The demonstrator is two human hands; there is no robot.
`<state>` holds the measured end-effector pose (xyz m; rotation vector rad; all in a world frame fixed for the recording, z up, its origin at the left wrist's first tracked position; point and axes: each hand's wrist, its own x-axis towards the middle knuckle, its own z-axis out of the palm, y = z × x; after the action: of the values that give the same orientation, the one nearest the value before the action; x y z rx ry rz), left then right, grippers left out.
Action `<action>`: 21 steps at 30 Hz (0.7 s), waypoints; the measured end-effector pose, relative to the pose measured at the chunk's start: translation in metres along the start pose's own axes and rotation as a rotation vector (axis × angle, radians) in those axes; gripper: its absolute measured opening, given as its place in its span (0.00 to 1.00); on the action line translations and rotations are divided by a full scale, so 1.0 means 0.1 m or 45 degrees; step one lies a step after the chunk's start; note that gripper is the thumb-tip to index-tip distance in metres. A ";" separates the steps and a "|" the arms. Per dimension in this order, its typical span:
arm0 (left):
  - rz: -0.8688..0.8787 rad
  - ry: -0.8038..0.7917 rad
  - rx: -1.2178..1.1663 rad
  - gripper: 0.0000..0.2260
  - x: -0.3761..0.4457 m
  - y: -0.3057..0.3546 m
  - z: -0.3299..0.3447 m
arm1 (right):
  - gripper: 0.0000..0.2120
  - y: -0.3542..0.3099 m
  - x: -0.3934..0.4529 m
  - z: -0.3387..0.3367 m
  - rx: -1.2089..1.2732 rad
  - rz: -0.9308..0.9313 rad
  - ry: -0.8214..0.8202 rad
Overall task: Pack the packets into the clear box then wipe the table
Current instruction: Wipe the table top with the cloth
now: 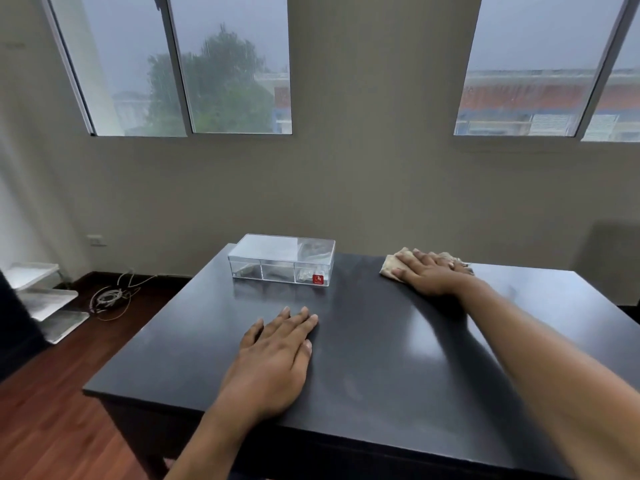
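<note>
1. Hard to see: the clear box (282,260) has its lid on, and glare on the lid and walls washes out much of the inside. Pale, crumpled shapes that look like packets (309,274) show through the front wall on its right side; how many there are cannot be made out, and the left and middle sections are unclear.
2. Most of the beige cloth (393,264) lies hidden under the right hand (430,274); only its left edge and a strip beyond the fingertips show.
3. Both forearms are cut off by the bottom and right edges of the view. The near right part of the black table (381,358) also runs out of view.
4. Writing: a small red sticker (318,279) sits at the box's lower right front corner. It carries a white mark, too small to read.
5. Right hand: the arm reaches far forward to the table's back edge. The hand lies flat, palm down, fingers spread and extended, pressing on the cloth rather than gripping it.
6. Left hand (273,355): resting flat on the bare table near the front edge, palm down, fingers straight and close together, holding nothing.
7. The box stands at the back left of the table, well apart from both hands, with the cloth off to its right.
8. On the wooden floor to the left lies a coiled white cable (110,299).
</note>
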<state>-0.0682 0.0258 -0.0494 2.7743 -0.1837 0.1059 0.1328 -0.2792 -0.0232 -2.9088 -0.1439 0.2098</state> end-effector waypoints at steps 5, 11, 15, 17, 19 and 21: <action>-0.050 0.020 0.030 0.23 0.00 0.05 0.00 | 0.35 -0.21 0.00 0.07 0.002 0.013 0.011; -0.116 0.008 0.067 0.24 -0.05 0.14 0.01 | 0.34 -0.49 -0.40 0.22 -0.011 -0.055 -0.005; -0.133 -0.080 0.110 0.26 -0.07 0.18 0.02 | 0.33 -0.67 -1.00 0.37 -0.067 -0.203 -0.023; -0.125 -0.105 0.133 0.27 -0.06 0.18 0.01 | 0.31 -0.66 -1.37 0.45 -0.108 -0.308 -0.008; -0.113 -0.115 0.153 0.28 -0.06 0.18 -0.01 | 0.29 -0.55 -1.79 0.49 -0.135 -0.406 0.015; -0.091 -0.122 0.163 0.28 -0.07 0.17 0.00 | 0.28 -0.33 -2.19 0.47 -0.138 -0.460 0.007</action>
<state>-0.0774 0.0110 -0.0440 2.9117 -0.1052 -0.0347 -0.0925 -0.2613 -0.0329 -2.9214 -0.6911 0.1354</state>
